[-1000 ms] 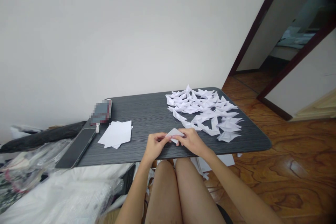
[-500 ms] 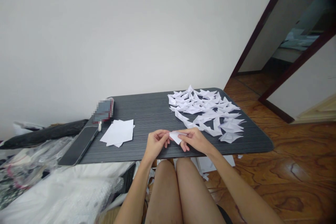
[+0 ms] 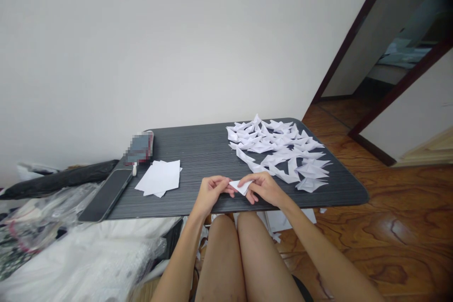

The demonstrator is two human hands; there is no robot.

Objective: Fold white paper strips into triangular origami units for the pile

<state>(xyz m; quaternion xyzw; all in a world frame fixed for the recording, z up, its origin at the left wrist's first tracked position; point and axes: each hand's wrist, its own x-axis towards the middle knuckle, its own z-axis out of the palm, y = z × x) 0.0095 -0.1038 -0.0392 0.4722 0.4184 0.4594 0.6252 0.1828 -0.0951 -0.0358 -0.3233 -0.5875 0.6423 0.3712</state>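
Between my two hands is a small folded piece of white paper [image 3: 242, 188], held over the front edge of the dark table [image 3: 198, 151]. My left hand [image 3: 213, 191] pinches its left corner between thumb and fingers. On the other side, my right hand [image 3: 262, 188] grips the right part, with fingers over and under it. Just beyond my right hand lies a spread of several folded white paper boats [image 3: 279, 144]. To the left of my hands rests a small stack of flat white paper sheets [image 3: 163, 177].
A black phone-like slab [image 3: 108, 194] lies at the table's left front edge, with a blurred dark item [image 3: 139, 147] behind it. White plastic-wrapped packages [image 3: 85, 259] lie below at the left. Papers [image 3: 290, 222] are on the wooden floor under the table.
My right fingers and thumb have shifted on the folded paper, which now shows a narrower pointed shape. Both hands stay in nearly the same place.
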